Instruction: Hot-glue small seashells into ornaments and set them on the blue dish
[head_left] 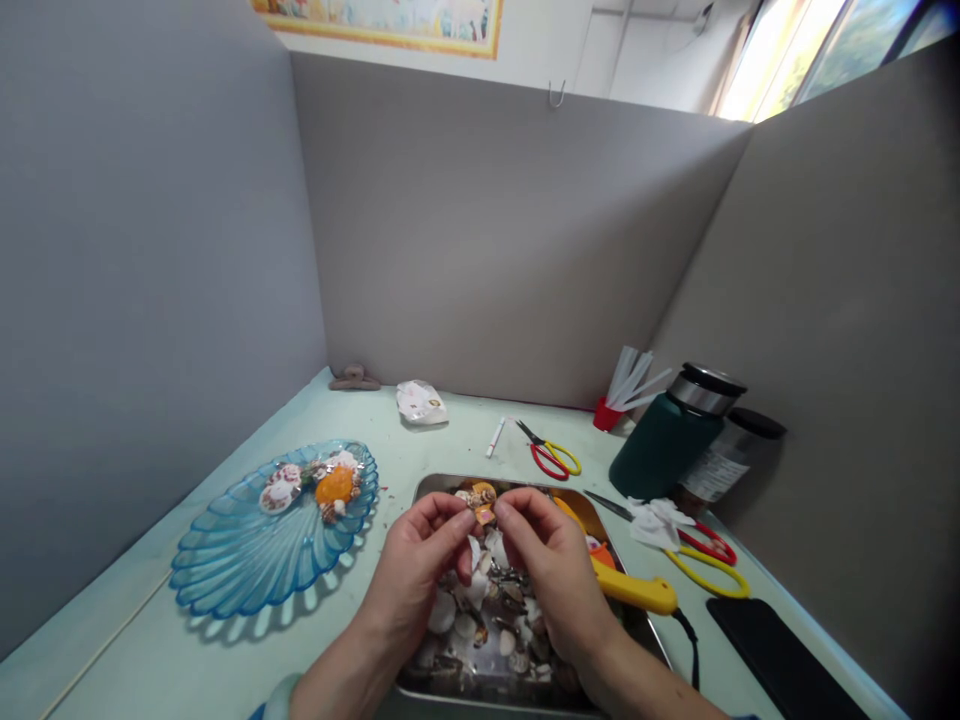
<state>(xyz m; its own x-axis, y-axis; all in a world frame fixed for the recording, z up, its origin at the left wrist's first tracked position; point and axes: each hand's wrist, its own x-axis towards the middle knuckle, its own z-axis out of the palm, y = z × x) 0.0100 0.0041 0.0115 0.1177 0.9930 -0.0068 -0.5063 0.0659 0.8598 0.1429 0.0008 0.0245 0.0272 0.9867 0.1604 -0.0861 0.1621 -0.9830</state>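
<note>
From the head view, I have my left hand [420, 548] and right hand [551, 550] close together, each pinched almost closed at the small orange shell piece [484, 514] between their fingertips; beneath them is the metal tray [480, 662] of loose shells [442, 612]; right of my right hand, a yellow glue gun [637, 592]; left of my left, the blue dish [262, 550]; beyond both, scissors [541, 444].

Left hand [417, 548] and right hand [556, 556] seem pinched, nearly meeting.
</note>
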